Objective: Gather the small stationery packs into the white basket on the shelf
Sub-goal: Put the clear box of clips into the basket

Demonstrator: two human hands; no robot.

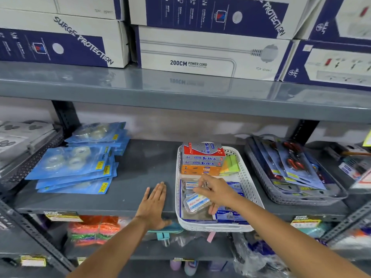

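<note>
Two hands: left hand flat, released, on shelf edge; right hand grasping small pack inside white basket.

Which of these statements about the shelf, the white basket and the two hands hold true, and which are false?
1. The left hand lies flat, palm down, on the bare shelf beside the white basket. True.
2. The right hand reaches over the grey basket of scissors. False: it is over the white basket, fingers around a small clear pack.
3. Softek boxes are stacked at the far end of the white basket. True.
4. The blue tape packs lie inside the white basket. False: they are piled on the shelf to its left.
5. The white basket's near edge overhangs the shelf front. True.
</note>
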